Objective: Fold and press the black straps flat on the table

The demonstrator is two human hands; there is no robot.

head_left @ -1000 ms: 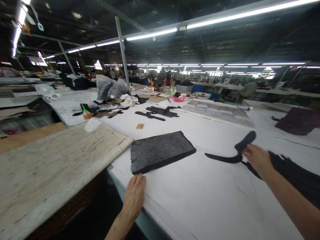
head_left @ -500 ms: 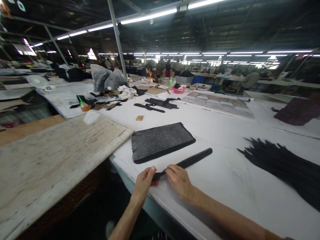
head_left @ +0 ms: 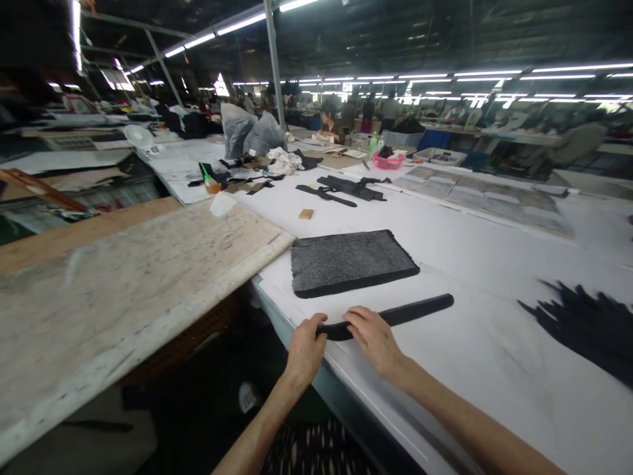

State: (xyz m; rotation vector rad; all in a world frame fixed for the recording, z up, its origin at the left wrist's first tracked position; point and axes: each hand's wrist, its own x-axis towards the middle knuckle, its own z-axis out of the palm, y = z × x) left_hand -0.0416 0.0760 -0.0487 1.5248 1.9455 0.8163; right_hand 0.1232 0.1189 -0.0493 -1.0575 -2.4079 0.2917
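Observation:
A long black fabric strip lies on the white table near its front edge. My left hand pinches the strip's left end between thumb and fingers. A little to the right, my right hand has its bent fingers on the same strip, thumb below and fingertips on top. Beyond both hands is a flat dark grey fabric stack with a black front edge; neither hand touches it.
Dark frayed strips lie at the right. A pale board fills the left. Farther back are a small tan block, black pieces, an orange bottle, a pink basket and a seated person.
The view has swung left, so things sit farther right. The strip's left part, twisted and narrow before, now lies flatter between my hands. My right hand's fingers have spread a little over it.

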